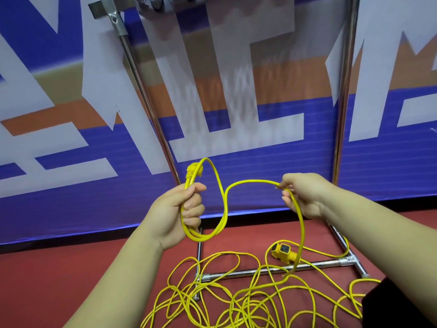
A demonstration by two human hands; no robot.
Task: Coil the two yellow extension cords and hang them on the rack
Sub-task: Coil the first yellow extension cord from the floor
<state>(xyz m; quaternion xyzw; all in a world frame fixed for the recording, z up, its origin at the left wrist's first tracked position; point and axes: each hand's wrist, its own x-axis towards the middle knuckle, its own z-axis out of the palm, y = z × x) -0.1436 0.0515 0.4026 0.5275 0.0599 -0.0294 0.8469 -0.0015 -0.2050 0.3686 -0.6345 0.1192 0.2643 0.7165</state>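
Two bare hands are working on one raised length of yellow cord (250, 182) in front of the rack. One yellow plug (192, 172) is showing, and it is standing just above the left hand (175, 214). The fingers (194, 207) of that hand are curling closed round the cord directly below the plug, and a loop (203, 236) is hanging from the fist and passing under the knuckles; its lower edge is showing doubled strands, so the loop count cannot be fixed. The right hand (305, 197) is pinching the same cord between thumb and fingertips (287, 183), with the other fingers loosely bent. From that pinch the cord is arching across to the left hand on one side and dropping past the palm to the floor on the other. One yellow socket block (282, 252) is lying on the red floor (71, 268), just beside the rack's base bar (260, 271). One tangled pile of yellow cord (236, 299) is spreading over that bar; whether it is holding one cord or two cannot be told. Two chrome uprights (146, 98) are rising before one blue, white and orange banner (71, 162).
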